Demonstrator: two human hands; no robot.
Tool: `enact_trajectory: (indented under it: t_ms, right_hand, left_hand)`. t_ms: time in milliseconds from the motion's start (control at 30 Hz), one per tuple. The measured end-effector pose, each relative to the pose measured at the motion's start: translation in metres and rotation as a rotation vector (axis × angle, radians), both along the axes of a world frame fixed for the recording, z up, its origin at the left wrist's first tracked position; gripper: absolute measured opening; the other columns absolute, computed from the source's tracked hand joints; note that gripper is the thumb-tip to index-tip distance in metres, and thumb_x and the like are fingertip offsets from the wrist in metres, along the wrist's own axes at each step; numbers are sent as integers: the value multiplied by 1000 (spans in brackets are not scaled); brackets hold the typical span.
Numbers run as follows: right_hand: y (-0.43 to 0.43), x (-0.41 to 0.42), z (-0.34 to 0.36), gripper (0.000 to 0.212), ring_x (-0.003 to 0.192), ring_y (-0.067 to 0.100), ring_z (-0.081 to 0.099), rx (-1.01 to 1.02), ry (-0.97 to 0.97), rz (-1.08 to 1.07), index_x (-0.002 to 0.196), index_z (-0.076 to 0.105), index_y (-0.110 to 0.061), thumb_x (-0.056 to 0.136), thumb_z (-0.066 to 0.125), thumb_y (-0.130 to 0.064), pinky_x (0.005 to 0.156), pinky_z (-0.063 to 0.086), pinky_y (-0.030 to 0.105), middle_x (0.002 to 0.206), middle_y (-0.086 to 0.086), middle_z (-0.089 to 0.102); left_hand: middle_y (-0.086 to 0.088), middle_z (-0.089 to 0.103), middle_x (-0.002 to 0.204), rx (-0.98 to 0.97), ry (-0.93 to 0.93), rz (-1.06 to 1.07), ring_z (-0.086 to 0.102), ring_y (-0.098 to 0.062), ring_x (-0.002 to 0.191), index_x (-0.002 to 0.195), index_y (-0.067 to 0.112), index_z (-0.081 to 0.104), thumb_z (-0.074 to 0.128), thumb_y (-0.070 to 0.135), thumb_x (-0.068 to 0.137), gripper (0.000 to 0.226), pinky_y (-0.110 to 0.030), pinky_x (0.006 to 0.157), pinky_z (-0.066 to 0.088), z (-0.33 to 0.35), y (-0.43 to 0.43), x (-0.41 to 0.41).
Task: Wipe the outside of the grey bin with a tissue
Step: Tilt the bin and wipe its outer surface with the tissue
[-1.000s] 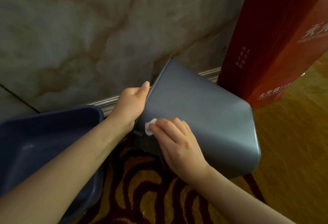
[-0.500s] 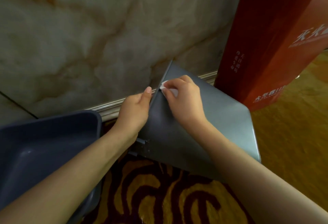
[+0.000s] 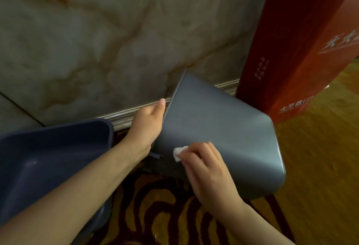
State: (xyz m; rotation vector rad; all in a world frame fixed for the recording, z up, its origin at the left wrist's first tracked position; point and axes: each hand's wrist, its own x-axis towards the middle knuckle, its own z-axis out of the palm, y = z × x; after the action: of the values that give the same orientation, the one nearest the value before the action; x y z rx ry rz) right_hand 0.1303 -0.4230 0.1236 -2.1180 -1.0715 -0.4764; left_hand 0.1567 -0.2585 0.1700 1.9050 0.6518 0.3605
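Mid-wipe I'd say: right hand [image 3: 208,171] pinches the tissue [image 3: 179,153] against the tipped grey bin [image 3: 223,126], left hand [image 3: 147,126] fingers [image 3: 160,104] grip its rim. Next up, probably sweep across the side.

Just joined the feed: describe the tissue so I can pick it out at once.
Below the marble wall a grey bin is tilted over the patterned rug. Against its near lower side the right hand presses a small crumpled wad: the tissue. It is the only white thing here, beside the dark blue tub and the red bag.
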Motion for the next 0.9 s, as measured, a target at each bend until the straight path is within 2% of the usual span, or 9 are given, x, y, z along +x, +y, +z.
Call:
enact_trajectory:
  t_ms: [100,233,367,500,600,667,733,800,900]
  right_hand:
    - [1,-1,2,12,83,16,51,163,23,-130,97,61,-6,91,52,-11,76,43,22,95,5,54]
    - [27,-1,7,13,80,20,50,108,-31,-82,100,61,-6,93,51,-10,72,46,31,94,9,58]
    - [5,4,-12,12,79,24,51,99,-33,-147,100,61,-4,88,57,-4,73,45,31,95,11,56]
    - [-54,4,-41,15,90,17,48,180,78,-399,102,57,-9,88,52,-11,81,39,22,101,7,50]
    - [-91,8,-49,11,88,18,50,245,214,-655,96,60,-3,86,60,-1,74,39,15,94,14,56]
    - [-96,11,-39,10,87,19,53,308,349,-764,95,62,-4,85,61,-3,71,37,12,95,10,56]
    - [-79,14,-21,11,85,9,51,341,380,-728,96,62,-8,85,61,-7,73,41,12,96,6,58]
    - [-45,15,4,11,82,2,49,358,340,-537,96,61,-11,86,61,-8,75,40,8,96,4,58]
    - [5,12,30,9,88,9,50,329,263,-243,96,58,-13,88,58,-11,78,40,15,95,4,56]
  left_hand:
    - [-9,52,79,-16,35,22,50,-18,73,83,16,57,39,46,92,36,-30,67,38,3,0,2]
    - [-13,53,76,-35,50,27,51,-20,71,82,10,62,45,47,89,41,-34,66,41,7,-4,7]
    - [-14,54,82,-58,50,-38,52,-23,78,91,5,65,51,41,89,38,-47,83,49,4,1,8]
    - [-9,47,82,15,61,-83,45,-19,77,85,17,53,48,38,90,22,-32,71,35,-1,5,5]
    - [-10,42,69,154,41,-78,39,-19,65,73,10,53,46,34,92,32,-28,59,26,1,-3,-2]
    - [-10,34,56,237,-4,-80,34,-21,56,61,6,44,45,32,93,41,-29,52,22,7,-11,-7]
    - [-10,32,51,318,-60,-107,33,-23,52,58,4,40,44,32,93,45,-32,51,21,14,-16,-11]
    - [-22,42,54,420,-125,-158,40,-33,55,62,-5,46,45,32,93,48,-37,52,26,20,-19,-15]
    - [-26,55,60,550,-224,-182,49,-34,60,70,-4,60,49,28,92,40,-37,58,31,27,-22,-18]
